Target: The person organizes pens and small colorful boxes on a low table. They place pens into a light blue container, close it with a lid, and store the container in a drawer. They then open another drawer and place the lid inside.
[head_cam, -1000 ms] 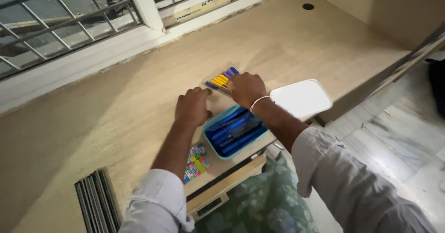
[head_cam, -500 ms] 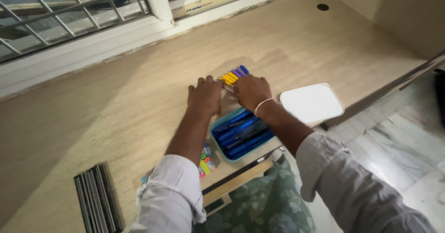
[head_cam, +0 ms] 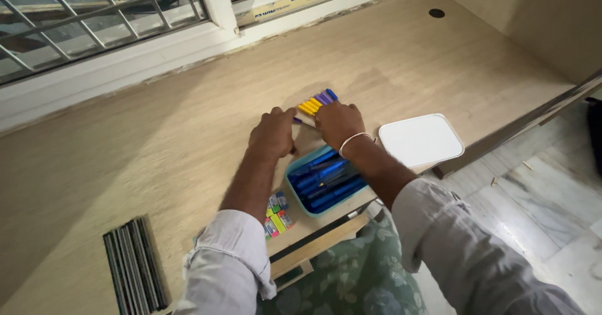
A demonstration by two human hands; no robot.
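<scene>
Both hands [head_cam: 304,133] knuckles-up, flat on pens [head_cam: 316,101]

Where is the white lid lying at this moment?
In the head view, the white lid lies flat on the desk, on the person's right side, just beyond the right hand and the teal box of blue pens.

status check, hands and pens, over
Left hand and right hand knuckles-up on the pens, grip hidden. Blue tray of pens just behind. White lid off right, nothing blocking.
</scene>
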